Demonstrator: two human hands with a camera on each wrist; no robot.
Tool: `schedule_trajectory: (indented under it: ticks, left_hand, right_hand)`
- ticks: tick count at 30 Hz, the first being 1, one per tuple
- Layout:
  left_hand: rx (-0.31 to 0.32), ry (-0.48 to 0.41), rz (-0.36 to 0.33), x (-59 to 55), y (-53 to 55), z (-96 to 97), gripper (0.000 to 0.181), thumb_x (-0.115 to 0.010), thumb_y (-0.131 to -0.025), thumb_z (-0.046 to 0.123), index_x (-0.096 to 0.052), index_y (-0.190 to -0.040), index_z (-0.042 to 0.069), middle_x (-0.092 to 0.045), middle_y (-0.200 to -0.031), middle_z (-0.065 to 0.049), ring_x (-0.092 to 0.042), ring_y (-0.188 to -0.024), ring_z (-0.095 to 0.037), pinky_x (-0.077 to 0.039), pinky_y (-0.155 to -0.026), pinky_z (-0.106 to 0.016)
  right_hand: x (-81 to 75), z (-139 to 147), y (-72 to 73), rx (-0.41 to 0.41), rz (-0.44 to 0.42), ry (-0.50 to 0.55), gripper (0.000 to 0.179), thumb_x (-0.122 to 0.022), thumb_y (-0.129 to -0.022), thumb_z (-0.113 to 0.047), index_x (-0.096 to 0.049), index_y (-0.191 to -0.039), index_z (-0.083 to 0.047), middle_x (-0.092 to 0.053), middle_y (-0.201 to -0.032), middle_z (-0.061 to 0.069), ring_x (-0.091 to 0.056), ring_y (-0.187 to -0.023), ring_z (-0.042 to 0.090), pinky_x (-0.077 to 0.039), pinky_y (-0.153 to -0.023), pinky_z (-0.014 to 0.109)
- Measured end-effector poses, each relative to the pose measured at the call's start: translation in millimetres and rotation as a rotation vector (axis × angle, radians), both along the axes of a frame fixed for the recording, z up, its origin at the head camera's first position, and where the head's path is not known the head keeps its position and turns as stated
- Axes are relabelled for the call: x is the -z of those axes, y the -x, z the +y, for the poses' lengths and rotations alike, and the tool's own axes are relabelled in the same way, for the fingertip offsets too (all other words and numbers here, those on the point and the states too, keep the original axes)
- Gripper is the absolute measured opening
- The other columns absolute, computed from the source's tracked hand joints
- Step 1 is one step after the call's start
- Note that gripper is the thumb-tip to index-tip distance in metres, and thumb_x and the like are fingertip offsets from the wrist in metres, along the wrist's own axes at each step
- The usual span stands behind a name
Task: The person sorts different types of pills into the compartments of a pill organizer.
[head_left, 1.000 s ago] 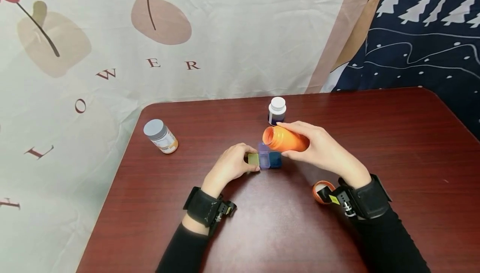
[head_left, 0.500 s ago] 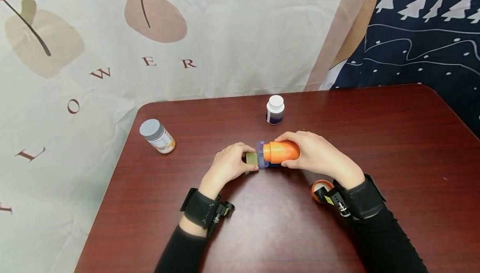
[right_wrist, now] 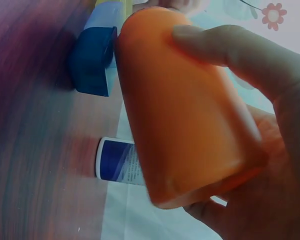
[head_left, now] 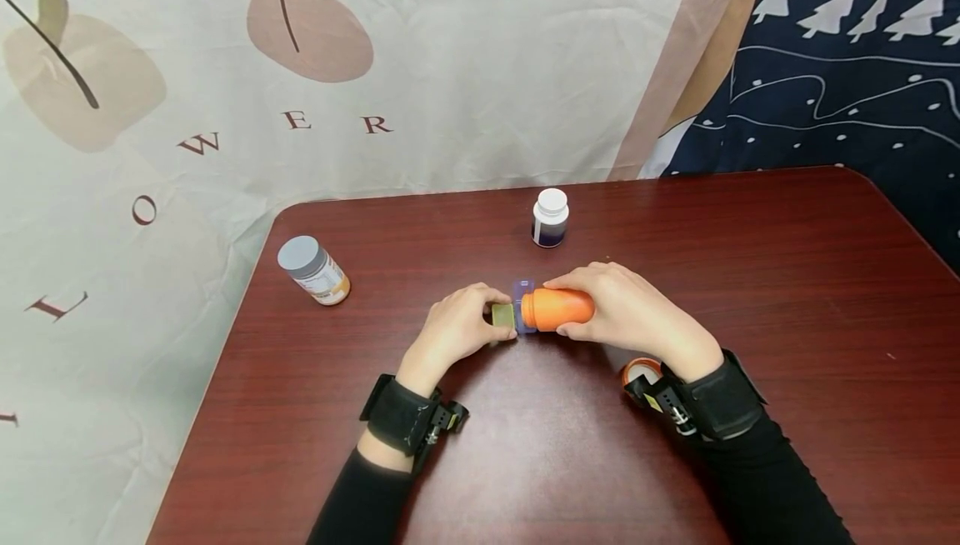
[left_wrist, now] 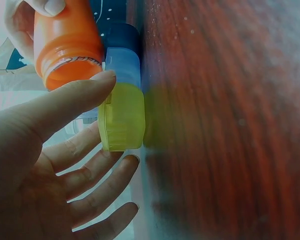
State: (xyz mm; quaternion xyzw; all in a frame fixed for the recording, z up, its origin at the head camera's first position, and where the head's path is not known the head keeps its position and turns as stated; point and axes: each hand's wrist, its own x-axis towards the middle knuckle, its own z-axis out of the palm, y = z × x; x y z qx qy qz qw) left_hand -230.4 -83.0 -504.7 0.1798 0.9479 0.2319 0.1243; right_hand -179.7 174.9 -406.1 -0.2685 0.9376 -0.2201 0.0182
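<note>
My left hand [head_left: 459, 322] pinches the yellow end [left_wrist: 125, 117] of a small pill organizer, thumb on the near side and fingers on the far side. Its middle compartment [left_wrist: 124, 65] is translucent purple, with a raised purple lid [head_left: 523, 287]. At the other end is a dark blue compartment [right_wrist: 89, 60]. In my right hand [head_left: 633, 312] I grip an orange pill bottle [head_left: 558, 309], tipped onto its side close over the organizer. The bottle's uncapped mouth [left_wrist: 72, 72] points toward the purple section in the left wrist view. What lies inside the compartments is hidden.
An orange cap [head_left: 642, 371] lies upturned beside my right wrist, partly covered by the wrist camera. A white-capped bottle [head_left: 551, 220] stands beyond the organizer. Farther left is a grey-lidded jar [head_left: 318, 274]. The brown table [head_left: 825, 320] meets a cloth backdrop at its far edge.
My right hand has lowered the orange bottle and tipped it further, bringing it down over the organizer. The left hand keeps its pinch on the yellow end.
</note>
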Motion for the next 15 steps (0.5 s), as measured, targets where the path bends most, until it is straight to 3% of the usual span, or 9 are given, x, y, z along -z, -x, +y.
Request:
schedule_trajectory:
  ticks: [7,15]
  left_hand:
    - [0.003,0.005,0.009,0.7,0.5,-0.1,0.053,-0.092,-0.089,0.053,-0.077,-0.137,0.037,-0.074,-0.122,0.012,-0.065,-0.097,-0.008,-0.055,-0.083,-0.04]
    - [0.005,0.005,0.009,1.5,1.4,0.5,0.054,-0.092,-0.088,0.053,-0.077,-0.138,0.036,-0.075,-0.124,0.012,-0.065,-0.097,-0.008,-0.055,-0.083,-0.041]
  right_hand:
    - [0.9,-2.4,-0.6,-0.019,0.046,-0.01,0.048,-0.092,-0.086,-0.02,-0.08,-0.132,-0.013,-0.082,-0.117,0.005,-0.067,-0.098,0.025,-0.052,-0.084,0.043]
    - [1.6,-2.2,-2.1,0.003,0.032,-0.011,0.05,-0.094,-0.085,-0.02,-0.079,-0.133,-0.012,-0.082,-0.119,0.004,-0.069,-0.1,0.025,-0.054,-0.091,0.047]
